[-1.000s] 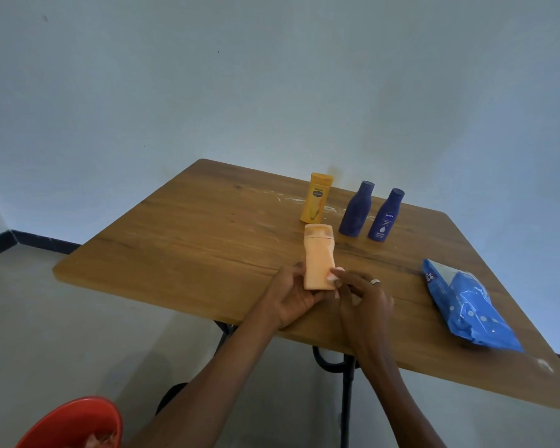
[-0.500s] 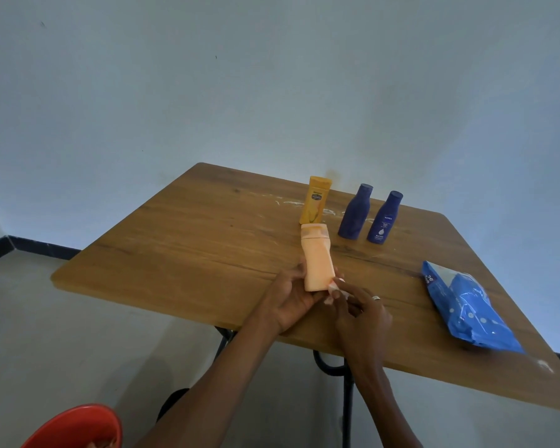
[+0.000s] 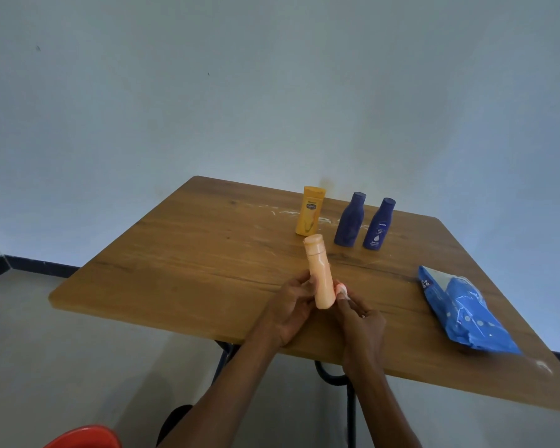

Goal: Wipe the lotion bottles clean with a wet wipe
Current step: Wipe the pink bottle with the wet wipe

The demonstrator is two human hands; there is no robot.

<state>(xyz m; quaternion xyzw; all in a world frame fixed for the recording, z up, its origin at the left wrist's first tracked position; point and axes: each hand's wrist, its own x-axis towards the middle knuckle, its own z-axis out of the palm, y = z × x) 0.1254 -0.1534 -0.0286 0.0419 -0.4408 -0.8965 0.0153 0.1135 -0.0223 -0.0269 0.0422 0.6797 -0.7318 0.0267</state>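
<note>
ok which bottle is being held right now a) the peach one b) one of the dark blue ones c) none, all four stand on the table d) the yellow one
a: the left hand grips the peach bottle above the table, while the right hand presses a wet wipe to its lower side; the yellow bottle and both dark blue bottles stand untouched further back.

A bare room, likely in a home: a wooden table (image 3: 188, 253) with lotion bottles (image 3: 349, 223) against a plain pale wall (image 3: 272, 92) with dark skirting (image 3: 29, 265).
</note>
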